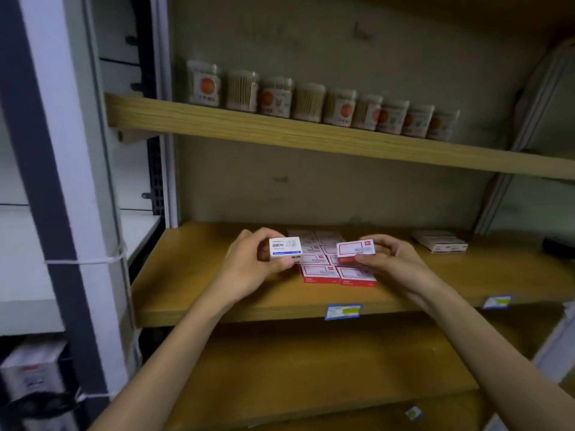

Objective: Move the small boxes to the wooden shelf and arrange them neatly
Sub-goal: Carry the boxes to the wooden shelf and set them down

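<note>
Left hand [249, 262] pinches white box [285, 247] | right hand [392, 259] grips red box [355, 250] | both above shelf's [193, 284] box rows [323, 262]

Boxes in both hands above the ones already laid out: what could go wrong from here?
1. The red box in the right hand hangs right over the rows of red boxes; setting it down carelessly could knock them askew.
2. The blue and white box in the left hand looks different, so it may break up the set if placed among them.
</note>
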{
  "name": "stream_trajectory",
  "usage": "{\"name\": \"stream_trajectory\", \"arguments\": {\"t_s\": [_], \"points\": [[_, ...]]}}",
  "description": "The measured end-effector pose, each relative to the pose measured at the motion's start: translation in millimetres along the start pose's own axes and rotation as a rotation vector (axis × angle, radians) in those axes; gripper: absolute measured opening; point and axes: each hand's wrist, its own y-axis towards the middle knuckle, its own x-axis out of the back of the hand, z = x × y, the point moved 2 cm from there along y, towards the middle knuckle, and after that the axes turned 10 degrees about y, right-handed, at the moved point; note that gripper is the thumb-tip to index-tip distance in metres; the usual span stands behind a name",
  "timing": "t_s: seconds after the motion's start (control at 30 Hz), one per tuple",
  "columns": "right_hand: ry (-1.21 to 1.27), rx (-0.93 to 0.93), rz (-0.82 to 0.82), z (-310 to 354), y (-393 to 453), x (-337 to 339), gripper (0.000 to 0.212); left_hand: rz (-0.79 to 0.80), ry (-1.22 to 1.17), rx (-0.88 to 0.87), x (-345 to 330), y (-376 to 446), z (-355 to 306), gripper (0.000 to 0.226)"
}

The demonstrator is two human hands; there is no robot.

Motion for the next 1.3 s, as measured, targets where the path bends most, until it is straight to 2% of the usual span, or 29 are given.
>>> {"name": "stream_trajectory", "arguments": {"t_s": [0.07,0.17,0.27,0.4,0.53,0.77,0.87,0.93,1.13,1.2,1.3], "points": [[-0.031,0.009,-0.008,-4,31,5,0.052,-0.012,0.016,0.028,-2,4,2,0.039],[-0.092,0.051,-0.019,-10,72,14,0.05,-0.005,0.055,0.068,-7,9,3,0.04],[-0.057,0.05,-0.007,-20,103,17,0.051,-0.031,0.089,0.109,-11,14,4,0.039],[-0.016,0.014,0.059,-24,127,11,0.029,-0.066,0.123,0.144,-14,20,-5,0.038],[-0.108,0.0,0.158,-31,142,2,0.037,-0.077,0.174,0.153,-20,27,-18,0.042],[-0.285,-0.044,0.281,-39,156,7,0.028,-0.098,0.203,0.148,-41,41,-41,0.048],[-0.374,0.041,0.268,-36,157,18,0.041,-0.095,0.203,0.106,-57,53,-58,0.044],[-0.457,0.135,0.212,-30,156,32,0.048,-0.076,0.202,0.08,-72,63,-70,0.043],[-0.817,0.457,0.107,-14,148,120,0.025,0.061,0.301,0.029,-146,94,-127,0.047],[-0.907,0.473,0.052,-11,143,157,0.021,0.114,0.362,0.02,-178,101,-151,0.048],[-0.888,0.437,0.023,-15,136,206,0.02,0.193,0.443,0.007,-222,107,-186,0.052]]}}
